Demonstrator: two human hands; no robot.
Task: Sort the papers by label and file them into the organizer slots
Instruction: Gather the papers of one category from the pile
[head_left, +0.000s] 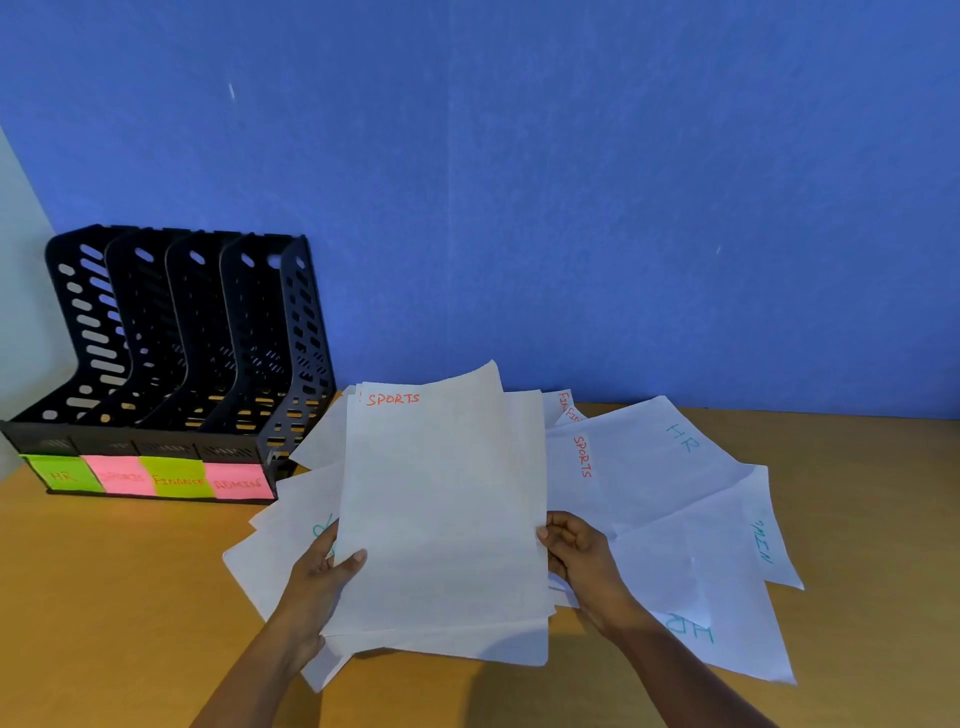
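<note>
Early stage: the organizer (171, 353) slots, tagged HR, SPORTS, FINANCE and ADMIN, show no paper, so by my read all filing is left. Both hands hold a stack (441, 509) topped by a SPORTS sheet just above the table (130, 597) — left hand (322, 577) pinches its left edge, thumb on top, and right hand (576, 556) fingers (563, 525) curl round the right edge. Loose sheets (675, 467) — HR and SPORTS among them — lie spread unsorted beside and under it.

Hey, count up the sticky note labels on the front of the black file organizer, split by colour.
Green square paper sticky notes (HR, FINANCE): 2
Pink square paper sticky notes (SPORTS, ADMIN): 2
Total: 4
</note>
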